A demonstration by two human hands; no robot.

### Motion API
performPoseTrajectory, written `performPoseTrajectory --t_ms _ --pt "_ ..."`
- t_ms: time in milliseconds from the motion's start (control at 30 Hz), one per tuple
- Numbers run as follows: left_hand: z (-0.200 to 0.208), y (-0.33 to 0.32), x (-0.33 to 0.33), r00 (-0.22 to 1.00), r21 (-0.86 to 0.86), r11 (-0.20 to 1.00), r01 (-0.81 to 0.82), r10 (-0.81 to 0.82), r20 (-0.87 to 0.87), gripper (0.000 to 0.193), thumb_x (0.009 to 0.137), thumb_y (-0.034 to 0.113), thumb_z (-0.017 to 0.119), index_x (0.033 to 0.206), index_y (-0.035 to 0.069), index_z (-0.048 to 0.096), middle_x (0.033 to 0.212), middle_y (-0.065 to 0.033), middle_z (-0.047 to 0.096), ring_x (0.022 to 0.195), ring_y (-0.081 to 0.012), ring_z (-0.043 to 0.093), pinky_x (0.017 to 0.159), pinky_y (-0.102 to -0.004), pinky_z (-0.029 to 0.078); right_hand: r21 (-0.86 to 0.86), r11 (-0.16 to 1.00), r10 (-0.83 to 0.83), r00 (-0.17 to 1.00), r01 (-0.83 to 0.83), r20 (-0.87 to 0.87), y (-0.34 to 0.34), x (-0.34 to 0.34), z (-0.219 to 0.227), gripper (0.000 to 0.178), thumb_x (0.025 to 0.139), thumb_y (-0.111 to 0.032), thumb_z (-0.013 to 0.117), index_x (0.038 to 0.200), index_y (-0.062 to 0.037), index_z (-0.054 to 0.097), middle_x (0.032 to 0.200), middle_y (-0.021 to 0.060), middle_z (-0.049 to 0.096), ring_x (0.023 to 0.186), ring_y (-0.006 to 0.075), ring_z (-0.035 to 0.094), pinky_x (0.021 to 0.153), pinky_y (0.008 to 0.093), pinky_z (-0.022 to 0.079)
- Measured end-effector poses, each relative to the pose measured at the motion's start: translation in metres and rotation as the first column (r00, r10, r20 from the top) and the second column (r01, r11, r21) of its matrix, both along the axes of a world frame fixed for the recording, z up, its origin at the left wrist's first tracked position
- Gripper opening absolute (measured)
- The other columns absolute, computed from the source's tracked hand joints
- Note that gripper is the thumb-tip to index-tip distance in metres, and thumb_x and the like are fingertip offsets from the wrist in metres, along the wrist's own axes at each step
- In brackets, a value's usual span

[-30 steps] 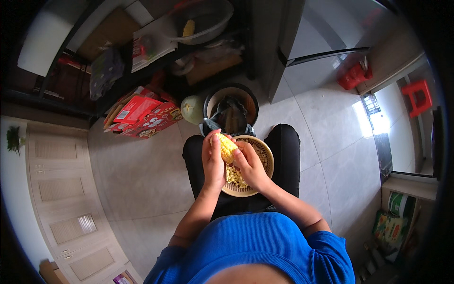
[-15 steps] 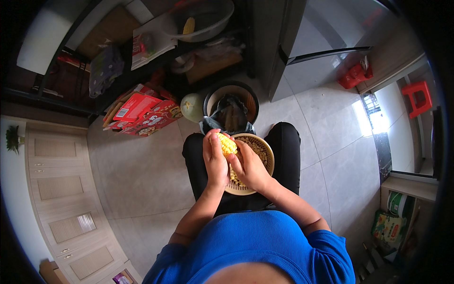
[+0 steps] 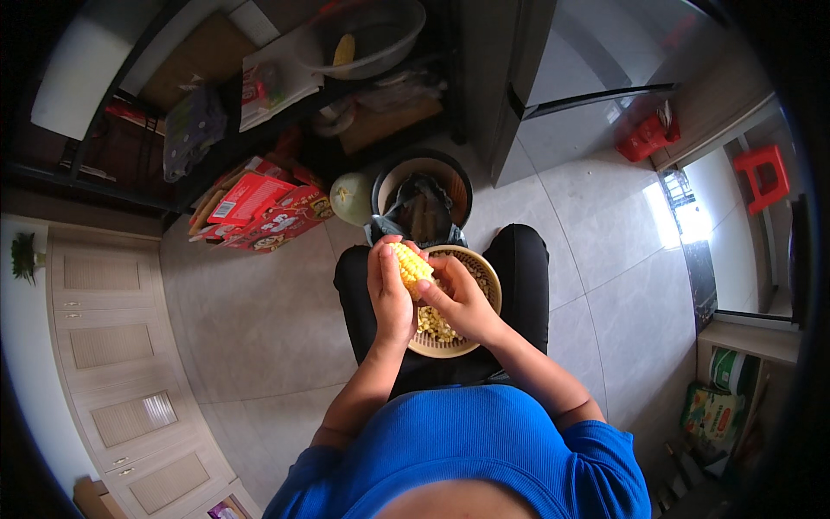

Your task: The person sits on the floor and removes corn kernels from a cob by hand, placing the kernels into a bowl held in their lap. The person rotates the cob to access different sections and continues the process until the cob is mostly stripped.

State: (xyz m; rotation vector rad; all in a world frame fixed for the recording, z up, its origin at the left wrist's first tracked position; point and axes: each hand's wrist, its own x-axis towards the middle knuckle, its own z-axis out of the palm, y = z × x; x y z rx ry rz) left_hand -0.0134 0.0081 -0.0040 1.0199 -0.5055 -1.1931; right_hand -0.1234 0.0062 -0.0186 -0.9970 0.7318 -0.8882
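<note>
A yellow corn cob lies between my two hands, above a round cream basket. My left hand is wrapped round the cob's left side. My right hand is on the cob's right side, its thumb pressed to the kernels near the lower end; its other fingers are partly hidden behind the cob. Loose corn kernels lie in the basket, which rests on my lap between my knees.
Beyond my knees stands a dark bin with a bag in it. Beside it are a pale green melon and red cartons. Another cob sits in a clear bowl on the shelf. A fridge stands to the right.
The right hand has shifted slightly right and up, its thumb now lower on the cob. The cob has tilted a little, showing more of its side. The left hand stays round it.
</note>
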Motion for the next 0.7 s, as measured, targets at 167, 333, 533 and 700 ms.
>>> performPoseTrajectory --t_ms 167,333,533,700 --pt "0.002 0.0 0.005 0.999 -0.026 0.999 0.021 -0.02 0.03 0.026 0.097 0.029 0.039 0.108 0.006 0.044 0.091 -0.0096 0.053 0.083 -0.0206 0.053 0.081 -0.0342 0.046 0.136 0.986 0.07 0.986 -0.092 0.154 -0.001 -0.003 0.007 0.037 0.093 -0.016 0.053 0.12 0.0038 0.037 0.112 0.0112 0.05 0.107 0.0148 0.05 0.091 0.0285 0.042" --pt "0.008 0.0 0.005 0.996 -0.041 0.998 0.045 -0.042 0.08 0.026 0.097 0.029 0.038 0.106 0.005 0.045 0.09 -0.0097 0.054 0.08 -0.0201 0.054 0.08 -0.0344 0.046 0.107 0.989 0.077 0.976 -0.1 0.202 -0.002 -0.006 0.003 0.034 0.091 -0.012 0.053 0.118 0.003 0.038 0.112 0.0113 0.05 0.104 0.0146 0.051 0.088 0.0283 0.044" --pt "0.004 0.0 0.004 0.961 -0.091 0.991 0.102 -0.074 0.267 0.026 0.098 0.025 0.037 0.105 0.003 0.046 0.087 -0.009 0.055 0.078 -0.016 0.056 0.072 -0.0276 0.048 0.188 0.977 0.075 0.988 -0.1 0.137 -0.007 -0.009 0.01 0.032 0.085 0.0 0.052 0.113 0.0031 0.039 0.103 0.0102 0.054 0.095 0.0143 0.054 0.081 0.027 0.046" --pt "0.003 -0.003 0.009 0.968 -0.029 0.993 0.115 -0.105 0.227 0.026 0.098 0.026 0.037 0.105 0.003 0.046 0.085 -0.0089 0.055 0.074 -0.0161 0.056 0.07 -0.028 0.048 0.094 0.984 0.138 0.981 -0.151 0.134 -0.012 -0.013 0.008 0.032 0.085 -0.002 0.053 0.113 0.0039 0.039 0.101 0.0101 0.055 0.092 0.0138 0.055 0.079 0.0271 0.046"
